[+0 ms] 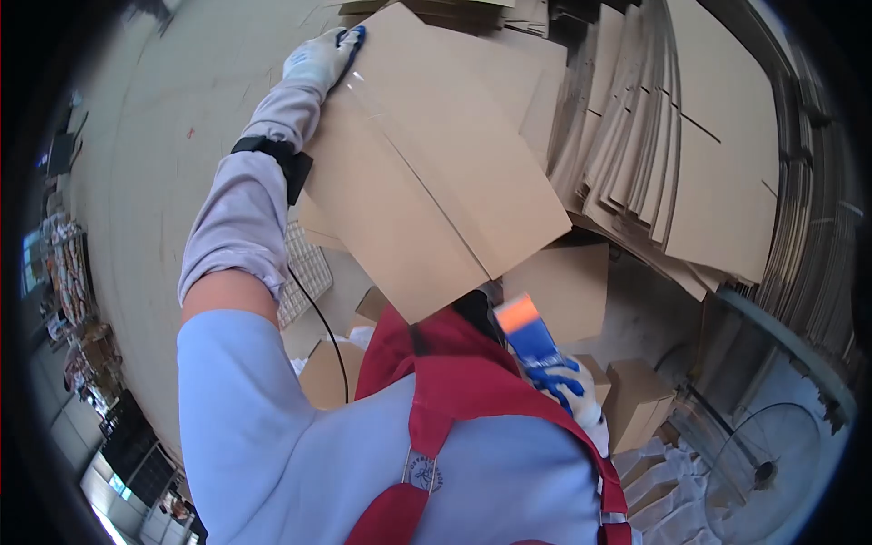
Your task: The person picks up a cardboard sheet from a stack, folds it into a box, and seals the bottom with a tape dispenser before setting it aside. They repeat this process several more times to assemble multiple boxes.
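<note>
Cardboard box (pixel 431 136) in front of me, between my hands, seam (pixel 419 177) face up. Left hand (pixel 327 60), gloved, sits at the box's far left edge, fingers curled toward it; whether they pinch the board, I can't tell. Right hand (pixel 565 383) is closed around a blue tool with an orange end (pixel 533 341), a bit blurred. The seam slants from near my left hand down toward my right, along the box's long axis as I judge it. Its near end lies just beyond the tool, gap between; right hand is nearer that end. Flattened cardboard (pixel 636 136) stacked beyond my right hand.
</note>
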`<move>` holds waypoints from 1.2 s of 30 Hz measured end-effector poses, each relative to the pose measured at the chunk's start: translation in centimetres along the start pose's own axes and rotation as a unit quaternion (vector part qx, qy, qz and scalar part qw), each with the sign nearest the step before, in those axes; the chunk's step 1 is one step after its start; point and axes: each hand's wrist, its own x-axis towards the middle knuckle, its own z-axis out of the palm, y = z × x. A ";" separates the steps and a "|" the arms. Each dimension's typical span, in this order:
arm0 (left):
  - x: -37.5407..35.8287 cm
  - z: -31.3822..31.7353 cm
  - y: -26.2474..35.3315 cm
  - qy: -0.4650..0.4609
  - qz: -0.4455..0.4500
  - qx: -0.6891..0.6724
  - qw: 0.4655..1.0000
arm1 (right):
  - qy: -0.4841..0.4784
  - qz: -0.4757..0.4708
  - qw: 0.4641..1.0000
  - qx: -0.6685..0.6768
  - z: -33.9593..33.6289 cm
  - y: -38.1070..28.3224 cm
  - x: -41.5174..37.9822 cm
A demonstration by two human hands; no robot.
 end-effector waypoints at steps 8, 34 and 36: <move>-14.5 4.9 6.6 0.183 0.279 0.051 0.941 | 0.096 -0.122 0.973 -0.171 3.7 8.0 4.2; -3.8 -1.9 -8.5 -0.132 -0.080 -0.141 0.978 | 0.093 0.080 0.966 -0.227 1.6 0.2 18.3; -6.9 -3.5 -9.7 -0.123 -0.086 -0.171 0.974 | 0.090 0.085 0.958 -0.257 -0.4 4.9 18.1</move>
